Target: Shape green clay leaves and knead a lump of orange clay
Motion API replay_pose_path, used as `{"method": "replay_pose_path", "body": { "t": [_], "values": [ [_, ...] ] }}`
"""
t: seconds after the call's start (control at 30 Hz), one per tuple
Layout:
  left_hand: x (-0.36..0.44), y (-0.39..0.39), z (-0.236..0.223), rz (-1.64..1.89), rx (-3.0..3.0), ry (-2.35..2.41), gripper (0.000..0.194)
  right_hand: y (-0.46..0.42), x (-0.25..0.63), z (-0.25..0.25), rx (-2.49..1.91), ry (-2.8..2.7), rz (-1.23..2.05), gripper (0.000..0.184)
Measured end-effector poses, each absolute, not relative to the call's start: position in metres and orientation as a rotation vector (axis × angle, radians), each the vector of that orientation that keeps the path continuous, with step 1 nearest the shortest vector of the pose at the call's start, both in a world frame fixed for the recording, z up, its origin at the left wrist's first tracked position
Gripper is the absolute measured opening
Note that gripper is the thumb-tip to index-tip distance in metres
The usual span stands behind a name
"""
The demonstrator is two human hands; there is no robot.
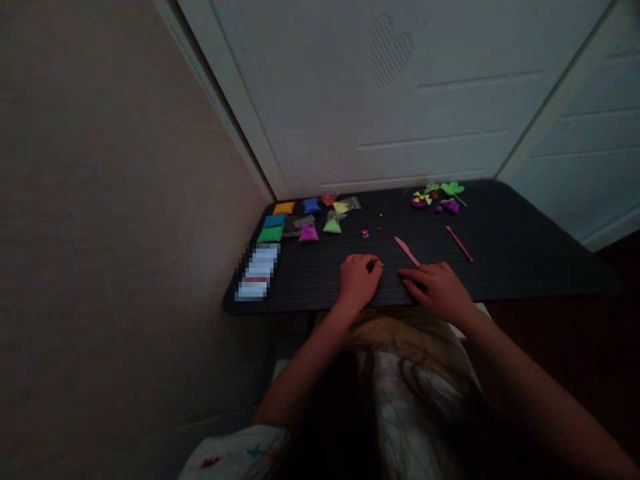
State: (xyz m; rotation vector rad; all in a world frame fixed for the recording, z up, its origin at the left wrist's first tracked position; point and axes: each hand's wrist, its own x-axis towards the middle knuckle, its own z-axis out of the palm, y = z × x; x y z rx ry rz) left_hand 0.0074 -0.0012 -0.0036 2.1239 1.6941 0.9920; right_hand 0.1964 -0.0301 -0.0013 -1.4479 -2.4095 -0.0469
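My left hand (359, 280) is curled in a pinch above the near part of the dark table. A tiny yellow-green bit of clay (382, 265) shows at its fingertips. To the right, my right hand (440, 288) has its index finger and thumb apart, with nothing visible between them. Just beyond its fingers lies a pink plastic knife (407, 251), its near end close to the knuckles. A small pink and yellow clay piece (365, 234) sits ahead of my left hand, with a tiny red bit (379, 229) and a tiny yellow bit (381, 215) nearby.
Several bags of coloured clay, including a purple one (309, 233) and a green one (271, 234), lie at the left. A blurred bright rectangle (259, 270) is nearer me. A pink stick tool (459, 243) and clay shapes, including a green clover (453, 189), lie right.
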Motion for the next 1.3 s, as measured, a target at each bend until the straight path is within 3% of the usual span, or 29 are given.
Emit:
{"method": "replay_pose_path", "body": {
  "t": [1.3],
  "values": [
    [0.0087,-0.0023,-0.0002,0.95,2.129,1.692,0.019,-0.0287,0.1963,-0.0036,-1.452,-2.367,-0.023,0.031]
  ]
}}
